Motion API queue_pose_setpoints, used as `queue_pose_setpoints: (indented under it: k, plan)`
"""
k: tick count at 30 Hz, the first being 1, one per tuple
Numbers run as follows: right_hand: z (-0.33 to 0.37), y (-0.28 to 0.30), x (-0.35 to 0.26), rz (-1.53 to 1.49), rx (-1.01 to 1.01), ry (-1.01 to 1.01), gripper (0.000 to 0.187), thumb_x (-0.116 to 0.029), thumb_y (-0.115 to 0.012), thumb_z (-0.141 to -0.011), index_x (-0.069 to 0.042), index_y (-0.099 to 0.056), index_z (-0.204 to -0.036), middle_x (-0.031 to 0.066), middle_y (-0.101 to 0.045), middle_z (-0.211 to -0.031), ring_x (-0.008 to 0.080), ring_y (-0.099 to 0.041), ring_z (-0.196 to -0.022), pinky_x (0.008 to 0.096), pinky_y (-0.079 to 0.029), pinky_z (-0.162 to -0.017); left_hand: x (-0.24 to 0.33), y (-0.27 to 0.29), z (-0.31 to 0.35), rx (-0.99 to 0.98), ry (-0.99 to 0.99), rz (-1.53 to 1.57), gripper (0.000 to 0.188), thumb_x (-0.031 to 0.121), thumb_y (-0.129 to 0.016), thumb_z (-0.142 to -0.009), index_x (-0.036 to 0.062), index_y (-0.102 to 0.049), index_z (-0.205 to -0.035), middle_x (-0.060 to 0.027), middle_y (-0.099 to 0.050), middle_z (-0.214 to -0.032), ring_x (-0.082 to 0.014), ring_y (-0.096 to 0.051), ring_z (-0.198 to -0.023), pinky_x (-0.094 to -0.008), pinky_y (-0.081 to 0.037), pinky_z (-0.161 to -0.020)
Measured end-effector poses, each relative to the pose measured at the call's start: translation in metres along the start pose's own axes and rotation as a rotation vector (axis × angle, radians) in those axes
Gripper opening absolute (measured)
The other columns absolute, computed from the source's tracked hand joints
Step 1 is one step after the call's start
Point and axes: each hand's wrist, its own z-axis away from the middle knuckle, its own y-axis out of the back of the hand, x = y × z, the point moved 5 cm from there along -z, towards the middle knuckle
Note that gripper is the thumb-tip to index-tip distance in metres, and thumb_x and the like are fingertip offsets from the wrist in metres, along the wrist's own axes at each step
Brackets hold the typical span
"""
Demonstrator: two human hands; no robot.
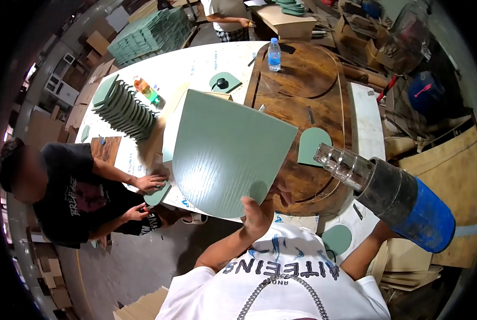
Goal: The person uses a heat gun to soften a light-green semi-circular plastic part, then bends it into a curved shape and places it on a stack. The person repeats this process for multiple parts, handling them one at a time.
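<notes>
My left hand (259,214) grips the lower right edge of a large green panel (230,154), with straight upper edges and a rounded lower side. Its thumb shows at the edge, and the panel is tilted up above the table. To the right, a blue heat gun (427,213) with a black collar and a shiny ribbed nozzle points toward the panel. My right hand (386,230) is mostly hidden behind the gun's body, where my forearm ends. Between nozzle and panel, a small green rounded piece (314,146) lies on a brown wooden board (297,114).
A water bottle (274,55) stands on the board. A stack of green pieces (124,109) and an orange-green bottle (146,90) occupy the table's left. A co-worker's hand (152,183) rests on another green piece (157,195). A second person (228,18) stands at the far side.
</notes>
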Motion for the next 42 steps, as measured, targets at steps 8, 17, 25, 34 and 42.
queue_pose_setpoints:
  k: [8,17,25,34,42]
  plan:
    - [0.002,-0.001,0.003,0.011,-0.009,0.012,0.053,-0.021,-0.068,-0.075,0.007,-0.046,-0.114,0.0190,-0.050,-0.118,0.0278,-0.049,-0.104,0.0408,-0.037,-0.093,-0.001,-0.003,-0.001,-0.007,0.076,0.000,0.099,0.086,-0.028,-0.067,-0.0009,-0.047,-0.109,-0.0084,-0.053,-0.075,-0.0184,-0.059,-0.063,-0.0275,-0.048,-0.053]
    - [0.002,-0.005,0.003,0.019,-0.022,0.020,0.052,-0.020,-0.069,-0.075,0.007,-0.047,-0.113,0.0189,-0.051,-0.118,0.0277,-0.050,-0.103,0.0405,-0.038,-0.093,0.001,-0.001,0.001,-0.005,0.052,-0.019,0.099,0.087,-0.028,-0.067,-0.0013,-0.047,-0.108,-0.0079,-0.052,-0.074,-0.0180,-0.058,-0.062,-0.0279,-0.048,-0.054]
    - [0.002,-0.003,0.001,0.037,-0.021,0.029,0.051,-0.019,-0.069,-0.075,0.007,-0.048,-0.113,0.0187,-0.052,-0.117,0.0276,-0.050,-0.103,0.0402,-0.039,-0.092,-0.001,0.000,0.003,-0.020,0.006,-0.023,0.099,0.084,-0.027,-0.071,-0.0018,-0.040,-0.118,-0.0102,-0.052,-0.073,-0.0205,-0.058,-0.059,-0.0313,-0.051,-0.052]
    - [0.003,-0.007,0.004,0.047,-0.004,0.031,0.050,-0.018,-0.070,-0.075,0.007,-0.049,-0.112,0.0185,-0.054,-0.116,0.0275,-0.051,-0.102,0.0400,-0.039,-0.092,-0.002,0.004,0.006,-0.021,0.042,0.053,0.102,0.087,-0.028,-0.067,-0.0002,-0.042,-0.118,-0.0121,-0.054,-0.070,-0.0219,-0.056,-0.054,-0.0316,-0.050,-0.051]
    - [-0.001,-0.015,0.010,0.082,0.004,0.067,0.048,-0.017,-0.070,-0.075,0.007,-0.051,-0.112,0.0183,-0.055,-0.116,0.0274,-0.052,-0.102,0.0397,-0.040,-0.092,0.009,-0.004,0.000,-0.019,-0.052,0.043,0.097,0.085,-0.017,-0.072,-0.0001,-0.045,-0.111,-0.0113,-0.052,-0.065,-0.0221,-0.055,-0.050,-0.0334,-0.048,-0.047]
